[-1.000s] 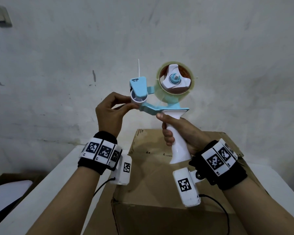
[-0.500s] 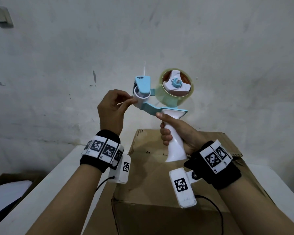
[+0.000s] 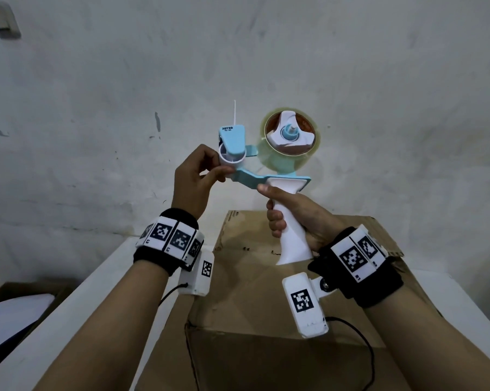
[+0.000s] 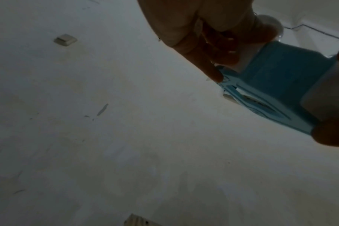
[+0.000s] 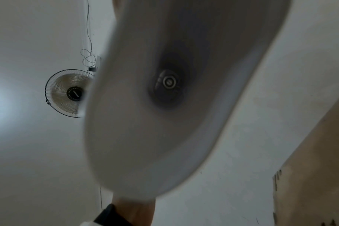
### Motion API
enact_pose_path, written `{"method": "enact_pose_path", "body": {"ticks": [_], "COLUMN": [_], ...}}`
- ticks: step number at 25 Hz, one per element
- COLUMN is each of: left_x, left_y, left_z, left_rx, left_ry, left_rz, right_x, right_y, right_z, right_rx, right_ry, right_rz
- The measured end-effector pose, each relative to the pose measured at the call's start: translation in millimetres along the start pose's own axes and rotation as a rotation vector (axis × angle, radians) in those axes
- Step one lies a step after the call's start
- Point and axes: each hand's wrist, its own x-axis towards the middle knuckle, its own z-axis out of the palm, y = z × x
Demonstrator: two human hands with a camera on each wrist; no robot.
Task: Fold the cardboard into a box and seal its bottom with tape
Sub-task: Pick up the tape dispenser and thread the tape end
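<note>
My right hand [image 3: 287,214] grips the white handle of a blue-and-white tape dispenser [image 3: 266,156] and holds it upright above the box. A roll of clear tape [image 3: 291,136] sits on its hub. At the dispenser's front roller, the thumb and fingers of my left hand [image 3: 209,172] pinch; the tape end itself is too thin to make out. In the left wrist view the fingers [image 4: 219,50] curl against the blue head [image 4: 277,85]. The handle's butt [image 5: 164,99] fills the right wrist view. The folded cardboard box [image 3: 266,306] stands below both hands.
The box rests on a white table [image 3: 97,300] against a pale wall [image 3: 238,52]. A brown carton [image 3: 17,303] holding something white lies low at the left. A wall fan [image 5: 68,93] shows in the right wrist view.
The dispenser has shifted a little and dropped slightly. My left thumb and fingers have closed in on the front roller, from a looser touch to a pinch.
</note>
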Motion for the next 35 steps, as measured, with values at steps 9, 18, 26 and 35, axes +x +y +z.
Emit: {"method": "enact_pose_path", "body": {"ticks": [9,18,26,35], "left_x": [-9.2,-13.8,-14.4,-19.2], "left_y": [1.7,-1.7,-5.8,-4.5], "left_z": [26.5,21.3,12.4,2.1], "left_rx": [0.107,0.149,0.322,0.178], "left_ry": [0.368,0.343,0.154,0.087], "left_rz": [0.049,0.090,0.231,0.122], "right_x": [8.5,5.3,7.2,4.2], "right_y": [7.5,9.1,12.1,1.2], "right_z": [17.3,23.9,20.6,11.7], "right_rx": [0.124,0.083,0.142,0.207], "right_ry": [0.129,0.194,0.130,0.042], "right_rz": [-0.096,-0.161,-0.078,0.043]}}
